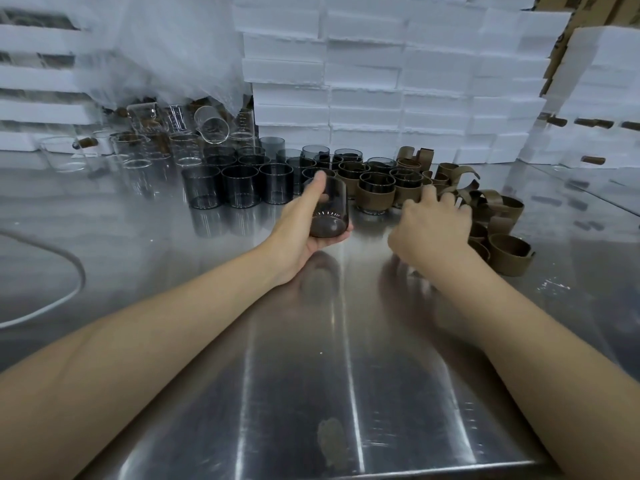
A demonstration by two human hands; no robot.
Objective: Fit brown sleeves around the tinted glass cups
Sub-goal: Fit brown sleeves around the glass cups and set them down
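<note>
A left hand (298,230) gripped a tinted glass cup (327,209) over the worktop's (207,271) middle, open steel running to the near edge. The right hand (429,226) hovered at the brown sleeves (498,220) by the right edge, its grip too blurred to tell.

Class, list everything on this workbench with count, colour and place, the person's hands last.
bare tinted cups: many, smoky grey, far middle.
held cup: one, smoky grey, in left hand.
sleeved cups: several, brown-wrapped, right of bare ones.
loose sleeves: pile, brown, right side.
clear beakers: several, colourless, far left.
foam boxes: many, white, stacked behind.
cable: one, white, left edge.
table: one, steel.
left hand: one, grips the held cup.
right hand: one, among loose sleeves; grip unclear.
</note>
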